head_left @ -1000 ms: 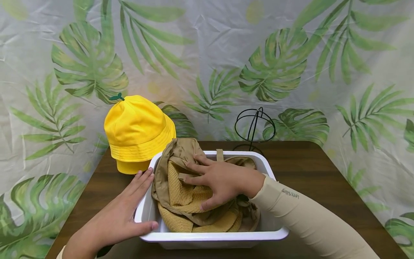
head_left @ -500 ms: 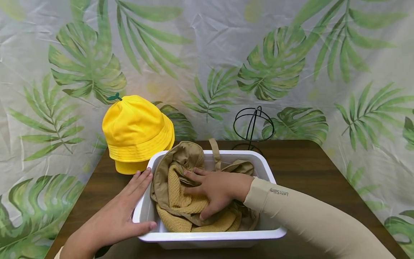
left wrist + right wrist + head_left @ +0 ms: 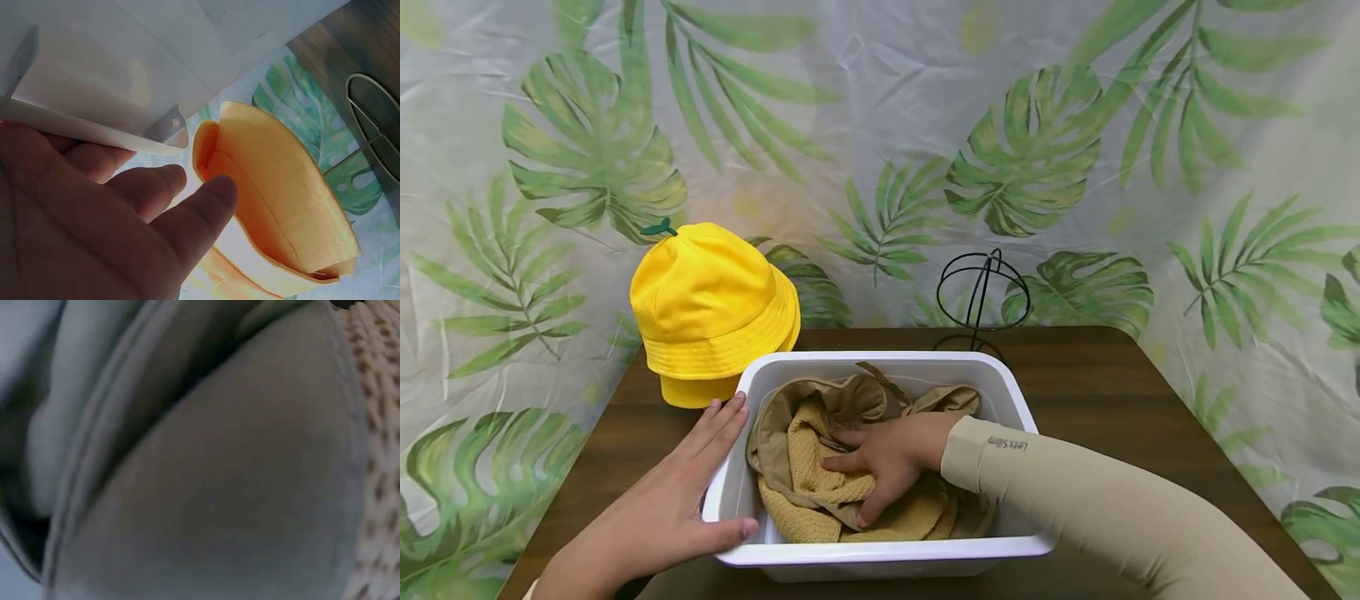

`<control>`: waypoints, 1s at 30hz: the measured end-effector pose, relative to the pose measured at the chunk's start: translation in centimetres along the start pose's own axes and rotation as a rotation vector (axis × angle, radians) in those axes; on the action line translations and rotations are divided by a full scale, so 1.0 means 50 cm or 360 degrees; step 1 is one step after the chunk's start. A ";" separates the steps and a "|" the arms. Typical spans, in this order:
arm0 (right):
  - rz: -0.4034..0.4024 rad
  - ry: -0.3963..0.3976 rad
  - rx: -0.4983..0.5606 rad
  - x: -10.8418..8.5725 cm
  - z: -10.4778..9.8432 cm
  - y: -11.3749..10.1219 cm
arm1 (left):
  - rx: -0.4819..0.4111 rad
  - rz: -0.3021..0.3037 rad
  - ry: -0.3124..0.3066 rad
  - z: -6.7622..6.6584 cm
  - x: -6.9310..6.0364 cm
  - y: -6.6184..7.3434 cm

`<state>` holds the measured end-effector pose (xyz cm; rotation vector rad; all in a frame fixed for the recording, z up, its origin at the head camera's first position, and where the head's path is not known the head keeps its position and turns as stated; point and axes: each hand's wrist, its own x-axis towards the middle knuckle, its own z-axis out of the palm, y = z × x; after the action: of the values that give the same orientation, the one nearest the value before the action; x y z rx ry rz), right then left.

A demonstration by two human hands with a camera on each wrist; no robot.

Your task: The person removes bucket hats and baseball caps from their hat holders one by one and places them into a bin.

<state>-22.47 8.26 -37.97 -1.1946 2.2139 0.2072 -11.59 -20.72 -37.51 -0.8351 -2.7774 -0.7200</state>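
Observation:
A white plastic basin (image 3: 880, 549) holds a crumpled tan cloth item with a strap, perhaps a hat (image 3: 773, 429), and mustard-coloured knitted fabric (image 3: 790, 510). My right hand (image 3: 891, 462) presses down into this pile, fingers spread, some fingertips lost among the folds. Close up, the right wrist view has only tan cloth (image 3: 237, 469) and a strip of knit (image 3: 378, 456). Against the basin's left side rests my left hand (image 3: 655, 508), with its thumb over the front-left corner and its fingers extended. In the left wrist view those fingers lie beside the basin's outer wall (image 3: 94, 69).
Just behind my left fingertips, a yellow bucket hat (image 3: 707, 304) with a green sprout sits raised at the table's back left, over another yellow piece (image 3: 696, 392). A black wire hat stand (image 3: 976, 308) is behind the basin. Brown wooden table (image 3: 1105, 392) extends right.
My right hand has pushed lower into the basin, and the tan cloth and its strap, which stuck up above the back rim, have sunk down inside. The left hand keeps its place.

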 end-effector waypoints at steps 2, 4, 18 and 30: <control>0.0007 0.0008 -0.0032 -0.002 -0.001 -0.004 | 0.0005 0.0003 0.0000 0.001 -0.001 0.000; 0.0021 0.0046 -0.0058 -0.008 -0.006 -0.007 | 0.0007 0.0009 -0.0001 0.003 -0.001 -0.001; -0.0490 0.1107 -0.0498 -0.075 -0.091 -0.011 | 0.0033 0.0042 0.0014 -0.001 0.000 0.000; -0.0434 0.1103 -0.0470 -0.063 -0.116 0.001 | 0.0024 0.0020 -0.0009 -0.001 0.002 0.002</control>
<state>-23.78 8.17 -31.51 -1.9437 2.6105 -0.0015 -11.63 -20.64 -37.38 -0.8523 -2.7764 -0.6952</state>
